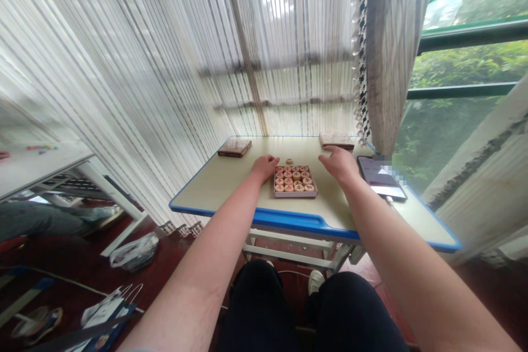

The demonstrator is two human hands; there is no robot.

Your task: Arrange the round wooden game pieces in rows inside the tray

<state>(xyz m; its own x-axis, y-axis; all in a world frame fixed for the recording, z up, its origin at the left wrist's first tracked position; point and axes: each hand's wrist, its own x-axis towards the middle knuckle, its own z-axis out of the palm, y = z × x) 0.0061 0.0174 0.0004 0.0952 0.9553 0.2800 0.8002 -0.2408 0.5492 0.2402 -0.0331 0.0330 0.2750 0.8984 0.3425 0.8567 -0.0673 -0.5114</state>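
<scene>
A shallow open box (296, 194) of round wooden Chinese chess pieces (296, 176) rests on the small table in front of me. The pieces lie in rows, with red and dark characters. Just behind the box, a single chess piece (289, 161) lies on the tabletop. My left hand (264, 168) is at the box's back left corner, fingers curled together; whether something is between them is hidden. My right hand (341, 165) hovers right of the box, holding nothing, its thumb and forefinger apart. Behind it lies a flat patterned box (337, 140).
Another flat brown box (235, 147) lies at the table's back left. A phone (381, 177) with a cable plugged in lies on the right. The blue-edged table (206, 192) stands against string curtains (289, 88). Bags (134, 250) sit on the floor at left.
</scene>
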